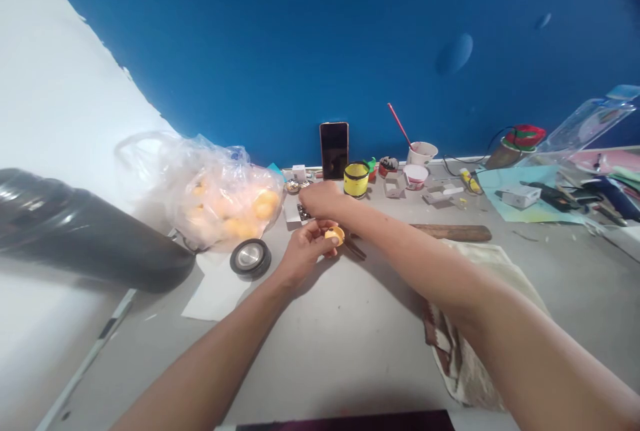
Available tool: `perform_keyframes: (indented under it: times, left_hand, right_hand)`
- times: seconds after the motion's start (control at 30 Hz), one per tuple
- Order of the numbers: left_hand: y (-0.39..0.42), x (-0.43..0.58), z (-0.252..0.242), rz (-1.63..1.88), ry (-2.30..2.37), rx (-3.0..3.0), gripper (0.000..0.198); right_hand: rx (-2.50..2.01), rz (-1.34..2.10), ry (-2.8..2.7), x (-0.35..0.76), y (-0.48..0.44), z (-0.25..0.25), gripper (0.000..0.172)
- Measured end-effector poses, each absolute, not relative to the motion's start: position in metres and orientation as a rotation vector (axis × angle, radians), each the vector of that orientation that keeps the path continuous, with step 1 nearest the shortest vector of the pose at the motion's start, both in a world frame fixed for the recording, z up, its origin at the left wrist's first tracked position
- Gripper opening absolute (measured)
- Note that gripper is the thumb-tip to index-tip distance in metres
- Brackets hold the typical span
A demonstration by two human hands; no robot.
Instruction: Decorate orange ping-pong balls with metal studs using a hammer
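My left hand (311, 244) is closed around a small yellow hollow half-ball (335, 237), pinched between thumb and fingers with its open side showing. Crossing above it, my right hand (320, 200) reaches down to a small white box (293, 219) holding dark, shiny little pieces (303, 212). The fingertips of that hand are hidden behind its back, so I cannot see whether they grip anything. Just behind the box lie shiny silvery round pieces (293, 186). A thin dark tool (356, 249) lies under my right forearm.
A clear bag of orange balls (235, 208) and a round black-rimmed lid (251, 258) are at left, near a large dark cylinder (95, 231). Behind stand a phone (334, 150), a yellow tape-wrapped cup (356, 181) and a paper cup (423, 152). A cloth (480, 351) lies right.
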State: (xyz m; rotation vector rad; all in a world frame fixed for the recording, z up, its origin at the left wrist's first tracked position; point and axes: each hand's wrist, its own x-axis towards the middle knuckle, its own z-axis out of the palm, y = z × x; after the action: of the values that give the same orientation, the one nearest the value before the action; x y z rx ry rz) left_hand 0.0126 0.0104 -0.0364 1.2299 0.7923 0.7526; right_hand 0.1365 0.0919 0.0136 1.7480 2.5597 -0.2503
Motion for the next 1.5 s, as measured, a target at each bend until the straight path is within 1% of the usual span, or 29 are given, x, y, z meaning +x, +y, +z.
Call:
perform_keyframes:
  times: [0.17,0.43,0.57,0.6,0.63,0.67,0.77,0.83,0.97,1.03,1.2,1.27,1.4,1.5]
  left_hand:
    - [0.012,0.012,-0.037,0.75,0.798,1.232,0.033]
    - [0.012,0.011,-0.035,0.738,0.816,1.245,0.034]
    - [0.013,0.01,-0.039,0.729,0.826,1.249,0.033]
    - [0.014,0.01,-0.04,0.728,0.824,1.247,0.033]
    - [0.014,0.009,-0.04,0.728,0.821,1.245,0.034]
    - [0.014,0.009,-0.04,0.728,0.815,1.244,0.034]
    - [0.014,0.01,-0.039,0.728,0.809,1.244,0.035]
    - [0.013,0.01,-0.038,0.724,0.809,1.247,0.035]
    - [0.014,0.011,-0.036,0.73,0.786,1.213,0.034]
    - [0.014,0.011,-0.036,0.732,0.783,1.193,0.033]
    - [0.013,0.012,-0.039,0.763,0.819,1.176,0.032]
    - [0.013,0.012,-0.039,0.763,0.831,1.189,0.032]
    - [0.014,0.011,-0.04,0.745,0.838,1.223,0.033]
    - [0.014,0.011,-0.039,0.726,0.839,1.212,0.036]
  right_hand:
    - [1.829,-0.197,2.539,0.136,0.095,0.01,0.034]
    - [1.842,-0.271,2.631,0.136,0.091,0.012,0.026]
    - [1.931,-0.296,2.706,0.14,0.086,0.02,0.013]
    - [1.972,-0.354,2.737,0.142,0.084,0.023,0.01]
    - [2.028,-0.478,2.774,0.145,0.081,0.025,0.008]
    - [2.089,-0.675,2.807,0.148,0.078,0.027,0.007]
    - [2.179,-1.569,2.765,0.161,0.06,0.031,0.013]
    - [2.158,-1.986,2.685,0.172,0.043,0.032,0.014]
    - [2.043,-2.63,2.307,0.196,0.005,0.024,0.013]
    - [1.982,-2.804,2.133,0.207,-0.01,0.014,0.015]
    - [2.089,-2.789,1.965,0.226,-0.027,-0.014,0.019]
    - [2.178,-2.66,2.045,0.227,-0.029,-0.021,0.018]
    - [2.301,-2.288,2.243,0.225,-0.031,-0.023,0.014]
    - [2.373,-2.228,2.224,0.224,-0.031,-0.022,0.015]
